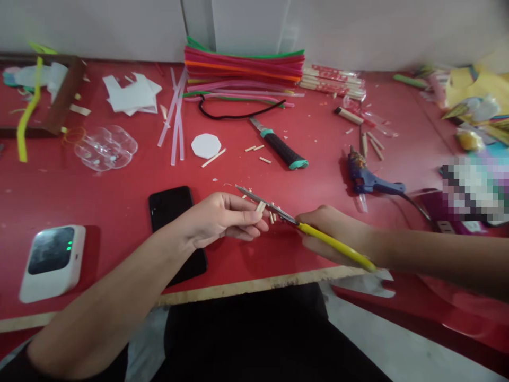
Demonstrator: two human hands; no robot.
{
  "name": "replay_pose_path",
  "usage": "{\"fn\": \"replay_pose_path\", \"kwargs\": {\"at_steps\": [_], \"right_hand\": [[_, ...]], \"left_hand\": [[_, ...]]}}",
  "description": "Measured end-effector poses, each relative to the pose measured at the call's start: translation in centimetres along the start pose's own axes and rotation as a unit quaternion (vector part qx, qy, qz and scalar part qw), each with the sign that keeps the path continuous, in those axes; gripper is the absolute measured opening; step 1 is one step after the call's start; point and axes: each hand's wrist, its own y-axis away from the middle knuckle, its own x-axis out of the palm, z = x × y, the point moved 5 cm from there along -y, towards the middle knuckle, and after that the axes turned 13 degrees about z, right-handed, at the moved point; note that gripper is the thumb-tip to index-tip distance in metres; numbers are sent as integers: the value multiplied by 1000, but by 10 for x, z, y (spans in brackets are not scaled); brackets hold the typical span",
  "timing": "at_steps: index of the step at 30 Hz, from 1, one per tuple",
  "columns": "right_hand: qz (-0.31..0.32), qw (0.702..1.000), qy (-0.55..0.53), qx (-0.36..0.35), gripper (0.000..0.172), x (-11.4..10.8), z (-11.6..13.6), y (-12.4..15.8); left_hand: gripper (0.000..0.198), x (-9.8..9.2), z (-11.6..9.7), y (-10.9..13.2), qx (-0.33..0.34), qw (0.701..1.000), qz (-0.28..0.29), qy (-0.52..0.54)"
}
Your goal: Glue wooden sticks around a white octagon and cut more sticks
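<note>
Between the thumb and fingers of my left hand (230,217) are short pale wooden sticks (261,207), pinched so their ends stick out. My right hand (338,233) grips yellow-handled scissors (330,241), whose blades reach left across the sticks. Whether the blades have closed on the wood I cannot tell. A few short cut pieces (272,217) lie just under the blades. Farther back on the table are more cut stick pieces (265,159), a white octagonal piece (205,145) and a thin wooden stick (213,158) touching its edge.
Under my left forearm lies a black phone (170,207), with a white device (53,262) to its left. A glue gun (369,178) and a black-and-teal handled knife (284,148) lie beyond my right hand. Pipe cleaners (244,66) are stacked by the wall. The table's front edge (254,286) is close.
</note>
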Motion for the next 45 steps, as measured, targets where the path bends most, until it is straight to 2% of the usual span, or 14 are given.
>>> {"fn": "replay_pose_path", "kwargs": {"at_steps": [4,11,14,16,18,20,21,24,26,32,37,40,43,45], "right_hand": [[-37,999,-13,-25,12,-8,-6,0],[-119,992,4,27,21,-25,-33,1],[-151,987,19,52,36,-33,-42,0],[-169,984,2,52,44,-36,-46,2],[-179,982,-31,44,48,-35,-50,6],[-187,980,-63,38,48,-31,-55,11],[-191,978,-74,37,47,-28,-59,13],[-204,974,-85,44,46,-18,-67,21],[-204,975,-79,49,47,-13,-68,24],[-191,979,-59,49,47,-10,-58,27],[-190,980,-52,36,50,-12,-56,23],[-188,980,-58,36,53,-12,-58,21],[-183,981,-59,42,55,-11,-59,19],[-181,981,-54,47,57,-11,-58,18]], "left_hand": [[7,0,-1,0,11,1000,-6,-13],[12,1,-3,-1,62,997,-18,-46],[18,-4,-6,1,83,982,-86,-148],[21,-6,-14,6,140,929,-160,-302],[19,2,-23,10,221,819,-199,-491],[22,15,-22,9,261,698,-175,-644],[24,18,-19,7,258,657,-160,-690],[24,21,-13,0,218,600,-128,-759],[20,20,-11,-3,194,601,-120,-766],[14,14,-12,-4,192,655,-129,-719],[12,3,-28,11,247,648,-261,-671],[10,-3,-32,16,192,642,-317,-671],[9,-5,-28,14,109,654,-296,-688],[10,-3,-25,13,99,639,-291,-705]]}}
